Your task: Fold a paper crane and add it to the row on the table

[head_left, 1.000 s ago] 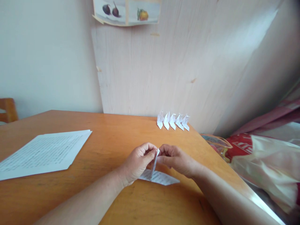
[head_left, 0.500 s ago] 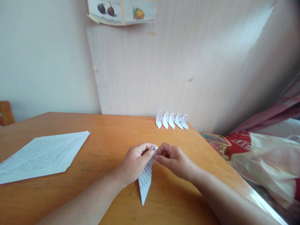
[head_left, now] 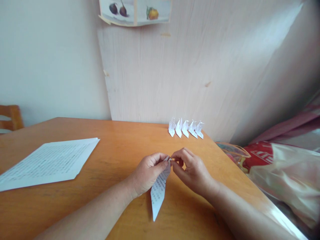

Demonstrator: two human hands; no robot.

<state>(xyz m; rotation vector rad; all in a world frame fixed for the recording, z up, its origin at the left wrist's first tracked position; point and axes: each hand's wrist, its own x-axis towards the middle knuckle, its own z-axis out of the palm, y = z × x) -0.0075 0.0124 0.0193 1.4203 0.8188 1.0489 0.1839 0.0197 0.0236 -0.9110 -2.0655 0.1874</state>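
Between my hands is a folded strip of printed paper (head_left: 158, 191), its pointed lower end hanging down toward me over the table. My left hand (head_left: 149, 171) pinches the paper near its upper end between thumb and fingers. At that same upper end, the thumb and fingertips of my right hand (head_left: 191, 166) are closed on the small folded tip. The fingers partly hide the fold there. Farther back, several folded paper birds (head_left: 185, 129) stand in a row near the table's far right corner.
A stack of printed sheets (head_left: 55, 163) lies on the left of the wooden table (head_left: 120, 140). Past the right edge are plastic bags (head_left: 282, 173). A chair back (head_left: 11, 118) shows at far left, and fruit pictures (head_left: 135, 13) hang on the wall behind.
My right hand's fingers have lifted slightly and spread a little at the paper's tip. The left hand keeps its pinch. The whole view has shifted slightly.
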